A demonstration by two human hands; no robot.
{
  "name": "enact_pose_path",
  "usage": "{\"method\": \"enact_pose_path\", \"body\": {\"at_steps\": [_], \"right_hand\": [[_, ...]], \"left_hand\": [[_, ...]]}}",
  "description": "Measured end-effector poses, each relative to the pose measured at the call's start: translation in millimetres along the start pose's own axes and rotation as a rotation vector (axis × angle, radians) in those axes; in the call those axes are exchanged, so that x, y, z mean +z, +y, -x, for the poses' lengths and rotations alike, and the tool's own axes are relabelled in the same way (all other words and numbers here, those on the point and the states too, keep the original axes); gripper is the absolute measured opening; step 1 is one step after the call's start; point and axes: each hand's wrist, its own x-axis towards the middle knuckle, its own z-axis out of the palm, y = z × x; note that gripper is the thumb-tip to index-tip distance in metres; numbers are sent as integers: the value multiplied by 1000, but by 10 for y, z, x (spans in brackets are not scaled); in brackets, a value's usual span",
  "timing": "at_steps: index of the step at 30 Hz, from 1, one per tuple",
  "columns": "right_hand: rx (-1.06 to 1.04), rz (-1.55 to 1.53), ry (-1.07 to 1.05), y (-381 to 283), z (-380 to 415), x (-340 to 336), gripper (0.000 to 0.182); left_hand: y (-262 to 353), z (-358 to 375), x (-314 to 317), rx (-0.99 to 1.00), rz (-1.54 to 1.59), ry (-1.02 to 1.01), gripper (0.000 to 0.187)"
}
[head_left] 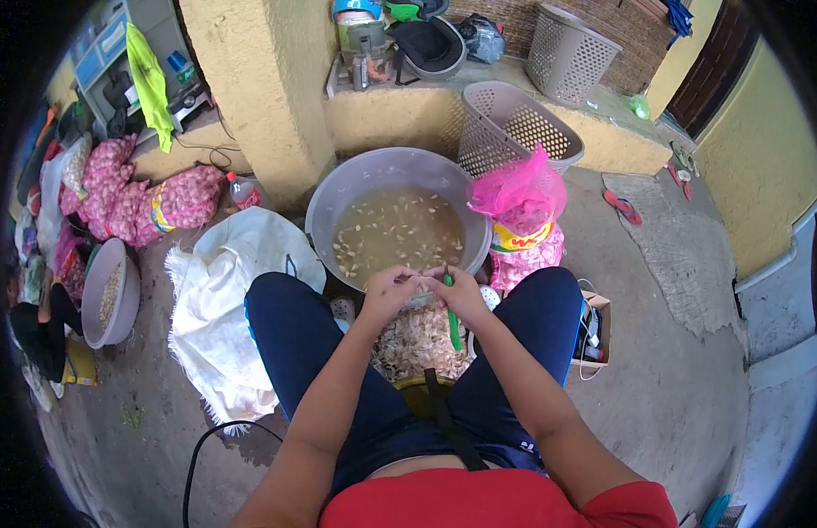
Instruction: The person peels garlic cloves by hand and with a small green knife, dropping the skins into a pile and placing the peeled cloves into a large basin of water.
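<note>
Between my knees, my left hand [391, 292] and my right hand [457, 295] meet near the front rim of a large grey basin [316, 216]. The fingers of my left hand are pinched on a small pale piece, perhaps a garlic clove. A green-handled knife [453, 324] is held in my right hand, its handle pointing down. Cloudy water [395, 220] with floating pale cloves fills much of the basin. Directly below my hands lies a heap of peels and cloves [417, 343].
Right of the basin stands a pink mesh sack [524, 251], with a perforated basket [514, 123] behind. A white sack [228, 308] lies left. Farther left are pink garlic sacks [175, 204], a smaller basin [111, 295] and part of another person [46, 308]. A box [593, 330] sits right.
</note>
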Motion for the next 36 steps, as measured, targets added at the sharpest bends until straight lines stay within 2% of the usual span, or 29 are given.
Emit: {"method": "enact_pose_path", "body": {"at_steps": [6, 9, 13, 18, 24, 30, 33, 36], "right_hand": [[-49, 25, 54, -6, 19, 56, 23], [-29, 53, 51, 12, 15, 59, 23], [36, 78, -19, -62, 41, 45, 22], [19, 25, -55, -43, 43, 41, 20], [4, 31, -119, -88, 51, 4, 21], [7, -4, -135, -69, 49, -8, 23], [7, -24, -142, -75, 50, -1, 23], [4, -53, -129, -82, 61, 33, 26]], "left_hand": [[7, -3, -29, 157, -142, 61, 19], [65, 9, -35, 1, -75, 42, 18], [112, 16, -40, 13, -108, 25, 14], [166, 11, -49, 3, -112, -19, 10], [190, -1, -41, -190, 194, -88, 8], [262, 13, -35, -277, 274, -99, 13], [242, 10, -18, -354, 342, -31, 13], [228, 16, -44, -356, 382, -63, 11]]}}
